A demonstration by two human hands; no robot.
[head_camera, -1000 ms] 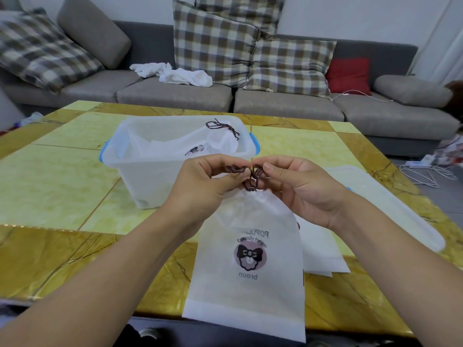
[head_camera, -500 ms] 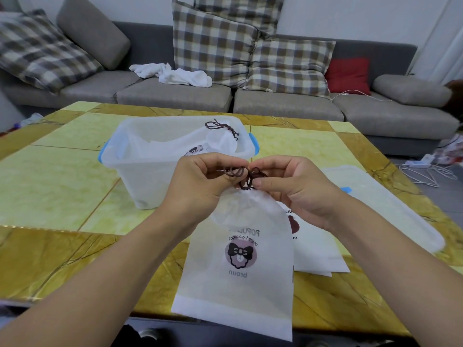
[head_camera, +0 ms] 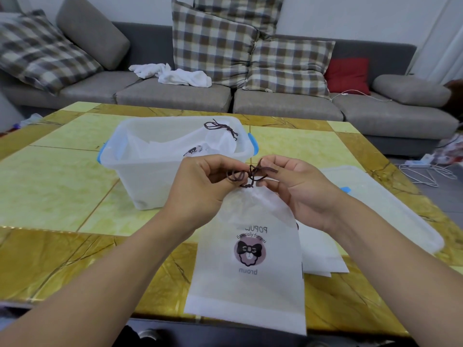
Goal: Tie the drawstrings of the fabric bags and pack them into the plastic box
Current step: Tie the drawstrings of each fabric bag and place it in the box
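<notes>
Two hands (head_camera: pixel 253 186) pinching drawstring (head_camera: pixel 250 172), bag (head_camera: pixel 250 266) below

Plastic box (head_camera: pixel 140 186) just beyond bag (head_camera: pixel 250 271)

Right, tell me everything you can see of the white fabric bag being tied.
The white fabric bag looks thin, soft and slightly see-through. Its front carries a round pink logo with a black bow and printed lettering. The mouth is gathered shut by a dark brown drawstring, partly looped into a bow. Both hands pinch that cord: the left hand and the right hand. The bag hangs from them, its lower part lying over the near edge of the yellow marbled table.
</notes>
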